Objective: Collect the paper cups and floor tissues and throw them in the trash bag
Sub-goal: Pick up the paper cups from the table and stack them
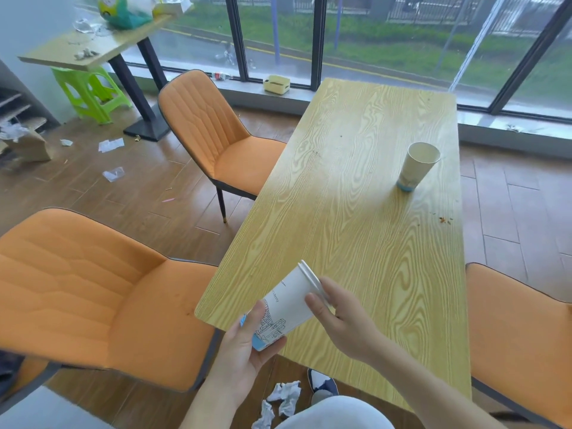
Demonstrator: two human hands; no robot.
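Note:
A stack of white paper cups (286, 305) with blue line drawings lies tilted over the near corner of the wooden table (356, 212). My left hand (244, 348) grips its base from below. My right hand (337, 317) holds its rim end, fingers curled on the rims. Another paper cup (418, 165) stands upright and alone on the far right part of the table. Crumpled white tissues (283, 397) lie on the floor beside my shoe under the table's near edge. More scraps of paper (111, 145) and a tissue (114, 174) lie on the floor at left.
Orange chairs stand near left (93, 292), far left (216, 140) and near right (520, 335) of the table. A side table (89, 48) with bags and litter and a green stool (89, 94) sit at the back left. A brown paper bag (29, 147) rests by the left wall.

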